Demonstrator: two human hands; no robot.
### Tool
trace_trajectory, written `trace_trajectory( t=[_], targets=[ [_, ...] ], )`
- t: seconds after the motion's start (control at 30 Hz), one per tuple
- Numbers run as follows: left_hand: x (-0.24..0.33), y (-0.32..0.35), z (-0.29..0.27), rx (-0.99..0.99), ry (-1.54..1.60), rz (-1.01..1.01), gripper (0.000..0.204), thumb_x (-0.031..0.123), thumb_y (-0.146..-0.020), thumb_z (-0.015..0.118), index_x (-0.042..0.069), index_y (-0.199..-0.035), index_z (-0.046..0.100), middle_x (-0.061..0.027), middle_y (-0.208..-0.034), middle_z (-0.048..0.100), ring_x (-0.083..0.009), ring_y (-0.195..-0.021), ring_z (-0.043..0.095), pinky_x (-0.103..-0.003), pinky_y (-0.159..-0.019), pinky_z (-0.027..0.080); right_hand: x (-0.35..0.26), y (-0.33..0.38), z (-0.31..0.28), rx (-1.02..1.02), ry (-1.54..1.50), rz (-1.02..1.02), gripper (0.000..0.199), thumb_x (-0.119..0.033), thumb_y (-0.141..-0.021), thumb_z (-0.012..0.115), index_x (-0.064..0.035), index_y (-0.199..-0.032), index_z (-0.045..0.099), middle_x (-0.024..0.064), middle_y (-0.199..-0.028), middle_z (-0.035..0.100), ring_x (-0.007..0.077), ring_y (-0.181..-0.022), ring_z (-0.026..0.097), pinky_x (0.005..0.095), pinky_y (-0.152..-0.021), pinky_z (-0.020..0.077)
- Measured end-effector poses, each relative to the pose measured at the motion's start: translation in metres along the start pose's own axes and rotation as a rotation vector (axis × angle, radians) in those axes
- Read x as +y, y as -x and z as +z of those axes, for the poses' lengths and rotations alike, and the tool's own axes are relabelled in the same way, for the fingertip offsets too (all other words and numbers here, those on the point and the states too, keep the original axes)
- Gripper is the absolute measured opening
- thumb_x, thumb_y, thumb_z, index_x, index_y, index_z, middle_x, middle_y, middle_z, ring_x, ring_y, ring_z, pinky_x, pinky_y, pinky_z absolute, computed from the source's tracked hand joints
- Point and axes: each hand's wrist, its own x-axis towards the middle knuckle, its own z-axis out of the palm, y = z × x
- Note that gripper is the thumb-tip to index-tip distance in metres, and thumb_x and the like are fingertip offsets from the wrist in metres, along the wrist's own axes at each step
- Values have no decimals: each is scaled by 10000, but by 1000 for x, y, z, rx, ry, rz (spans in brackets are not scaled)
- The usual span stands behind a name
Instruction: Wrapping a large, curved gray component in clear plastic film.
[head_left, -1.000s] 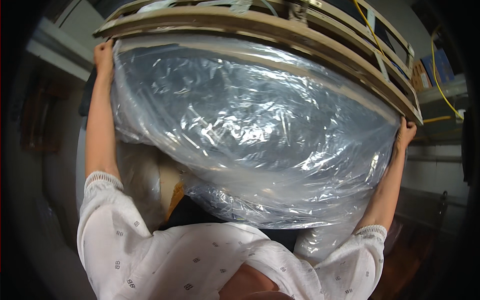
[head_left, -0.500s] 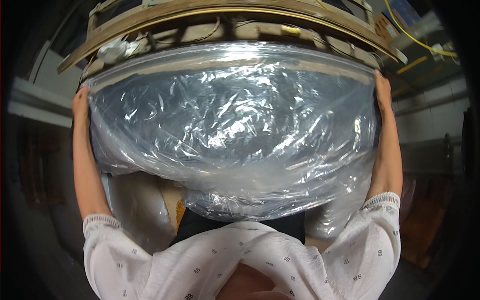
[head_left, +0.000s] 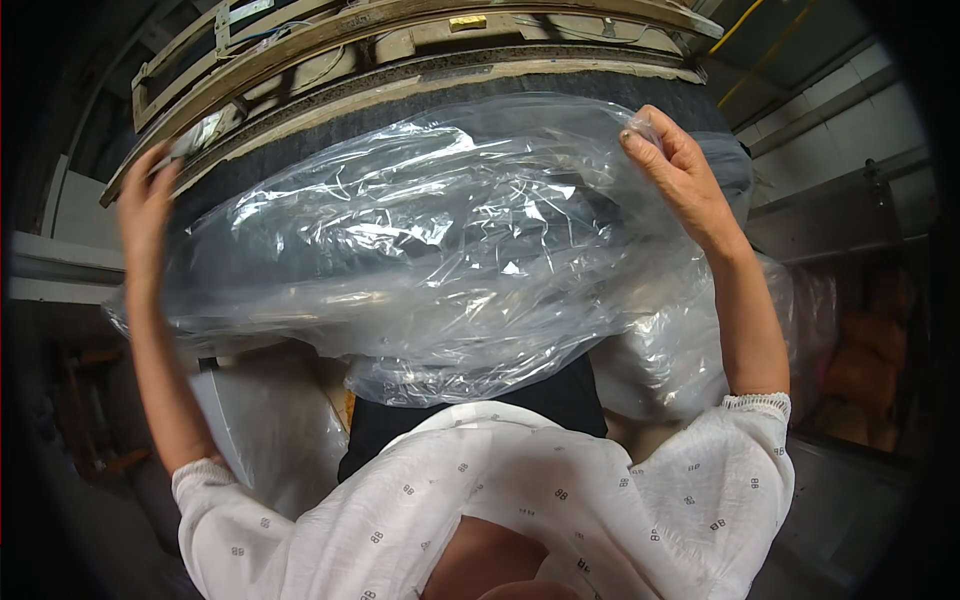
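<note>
Right hand point(head_left: 690, 180) pinched the clear film point(head_left: 400, 230) by its edge; left hand point(head_left: 145, 205), blurred, had seemingly let go. On my feed, film slid toward the torso point(head_left: 490, 480), baring dark surface point(head_left: 310, 140): two-handed stretch lost.

yellow cable point(head_left: 738, 25) at upper right, white tiled wall point(head_left: 845, 128) below it, dim brown stack point(head_left: 868, 360) at lower right

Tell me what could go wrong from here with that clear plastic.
The clear plastic bunches in loose folds, so it may slide down or crease. The right hand pinches its edge, which might tear or slip. The left hand, blurred near the wooden rail, could bump that rail.
</note>
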Motion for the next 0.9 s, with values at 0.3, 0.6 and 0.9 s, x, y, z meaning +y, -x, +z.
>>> trace_trajectory(
  t=[0.3,0.6,0.9],
  targets=[
    [205,85,238,-596,572,565,171,170,-801,625,21,-881,602,-82,-876,576,-154,-749,539,-264,-655,433,-2,70,-13,236,546,-377,197,-136,-706,662,-20,-679,505,50,-712,387,177,-650,424,261,-600,348],
    [-3,47,109,-266,60,55,207,198,-874,558,-2,-886,611,-5,-811,578,-85,-763,496,-219,-720,405,276,396,-163,-617,1272,1187,229,-279,-702,620,-92,-818,685,154,-860,642,316,-844,611,422,-768,469],
    [-253,61,-185,61,-322,-396,385,374,-852,556,2,-908,640,-54,-791,633,-145,-708,545,-292,-669,447,166,199,-274,802,1609,434,272,-293,-810,533,-47,-753,636,202,-688,610,302,-675,631,426,-617,493]
  ],
)
